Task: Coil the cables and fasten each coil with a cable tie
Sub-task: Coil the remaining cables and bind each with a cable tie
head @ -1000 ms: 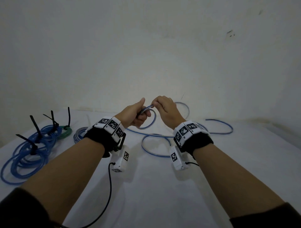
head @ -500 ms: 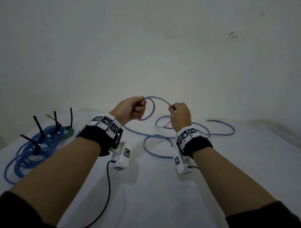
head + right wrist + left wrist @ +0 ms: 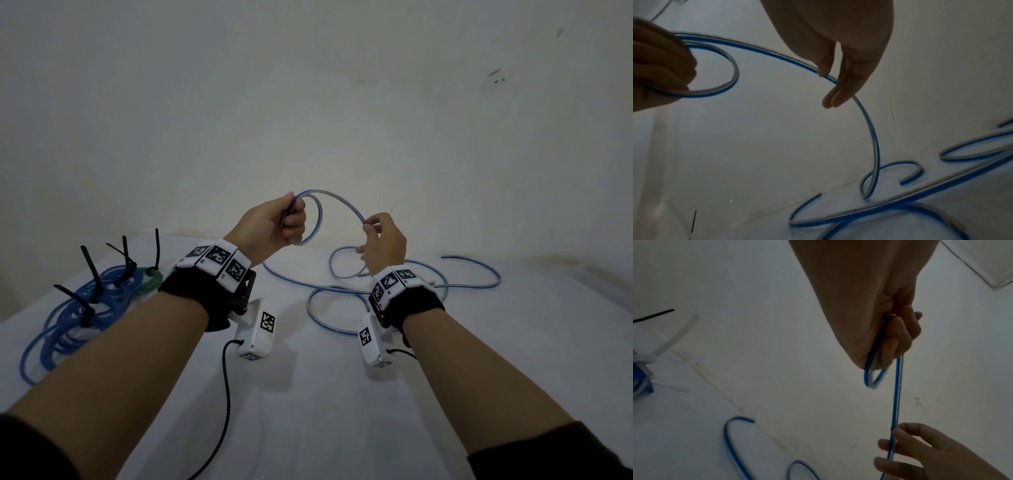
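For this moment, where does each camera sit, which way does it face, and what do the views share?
Head: worn on the head, looking forward and down; both forearms, left hand, right hand, tied coils.
Left wrist: along the left hand towards the table; right hand's fingers below.
Right wrist: along the right hand; left hand at the edge.
Shared: the blue cable between the hands.

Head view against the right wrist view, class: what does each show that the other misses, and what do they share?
Head view only: the tied blue cable coils with black cable ties at the left, and both wristbands. Right wrist view only: the cut end of the loose blue-and-white cable on the table. Both: the left hand gripping a small loop, the right hand pinching the cable.
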Demonstrator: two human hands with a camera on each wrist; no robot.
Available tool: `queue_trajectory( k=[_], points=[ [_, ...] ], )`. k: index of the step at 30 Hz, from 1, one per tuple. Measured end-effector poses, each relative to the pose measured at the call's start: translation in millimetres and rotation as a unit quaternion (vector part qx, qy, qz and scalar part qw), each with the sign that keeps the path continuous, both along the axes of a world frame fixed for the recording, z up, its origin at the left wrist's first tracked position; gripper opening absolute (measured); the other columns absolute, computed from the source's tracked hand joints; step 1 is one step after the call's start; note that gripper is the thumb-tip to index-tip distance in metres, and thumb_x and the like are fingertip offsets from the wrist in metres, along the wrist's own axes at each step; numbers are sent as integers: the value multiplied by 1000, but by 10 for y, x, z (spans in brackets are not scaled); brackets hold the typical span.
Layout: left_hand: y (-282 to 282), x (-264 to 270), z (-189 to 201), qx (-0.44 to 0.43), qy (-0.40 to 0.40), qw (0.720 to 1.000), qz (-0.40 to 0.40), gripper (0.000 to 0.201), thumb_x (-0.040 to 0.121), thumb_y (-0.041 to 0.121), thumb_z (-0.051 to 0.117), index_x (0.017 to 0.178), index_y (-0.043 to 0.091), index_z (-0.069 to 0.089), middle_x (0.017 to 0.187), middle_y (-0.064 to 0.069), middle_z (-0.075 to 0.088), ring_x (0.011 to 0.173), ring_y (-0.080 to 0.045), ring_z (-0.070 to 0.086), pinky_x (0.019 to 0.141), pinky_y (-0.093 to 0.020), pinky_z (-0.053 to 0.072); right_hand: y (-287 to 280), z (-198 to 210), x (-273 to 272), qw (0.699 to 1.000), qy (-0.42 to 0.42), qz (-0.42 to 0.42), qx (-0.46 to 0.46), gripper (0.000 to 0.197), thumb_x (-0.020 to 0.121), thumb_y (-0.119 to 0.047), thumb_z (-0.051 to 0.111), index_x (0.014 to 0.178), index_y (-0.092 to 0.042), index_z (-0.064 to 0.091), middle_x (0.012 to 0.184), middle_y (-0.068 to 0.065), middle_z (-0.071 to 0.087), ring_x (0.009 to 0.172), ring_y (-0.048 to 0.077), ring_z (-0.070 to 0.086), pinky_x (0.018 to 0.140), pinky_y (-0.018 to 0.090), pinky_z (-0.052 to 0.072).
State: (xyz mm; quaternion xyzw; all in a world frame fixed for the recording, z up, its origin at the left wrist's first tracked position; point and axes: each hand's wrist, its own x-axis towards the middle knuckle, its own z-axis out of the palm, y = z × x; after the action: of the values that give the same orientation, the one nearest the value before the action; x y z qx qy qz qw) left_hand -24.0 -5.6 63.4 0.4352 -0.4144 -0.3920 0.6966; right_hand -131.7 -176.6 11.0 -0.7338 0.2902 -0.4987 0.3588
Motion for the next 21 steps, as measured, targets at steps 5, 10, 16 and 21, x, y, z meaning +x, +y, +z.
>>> queue_trajectory(
  k=[5,10,16,21],
  points=[
    [-46,-46,21,-81,-21,995,46,30,101,16,24,80,15,45,55,8,42,49,-8,34,54,-21,27,78,-27,95,999,32,31,12,10,95,-4,43,91,-7,51,90,14,62,79,35,63,65,36,53],
    [-147,-90,55,-84,-119,975,168,26,102,14,26,83,14,44,62,6,50,52,-8,41,58,-22,31,202,-46,109,983,88,118,-109,23,86,9,45,96,0,63,97,16,66,86,27,58,81,35,48],
    [-227,-65,-49,-73,-284,913,282,21,101,12,31,85,17,44,81,-1,62,75,-16,60,72,-22,51,350,134,106,955,141,218,-140,22,91,3,43,99,-3,63,94,11,63,81,15,50,70,8,36],
    [-208,21,-146,58,-505,803,311,20,101,19,30,92,7,43,91,-6,64,79,-17,59,70,-26,42,383,186,70,947,145,222,-179,13,84,-5,60,97,-5,60,82,-2,58,71,9,51,67,11,38]
  ],
)
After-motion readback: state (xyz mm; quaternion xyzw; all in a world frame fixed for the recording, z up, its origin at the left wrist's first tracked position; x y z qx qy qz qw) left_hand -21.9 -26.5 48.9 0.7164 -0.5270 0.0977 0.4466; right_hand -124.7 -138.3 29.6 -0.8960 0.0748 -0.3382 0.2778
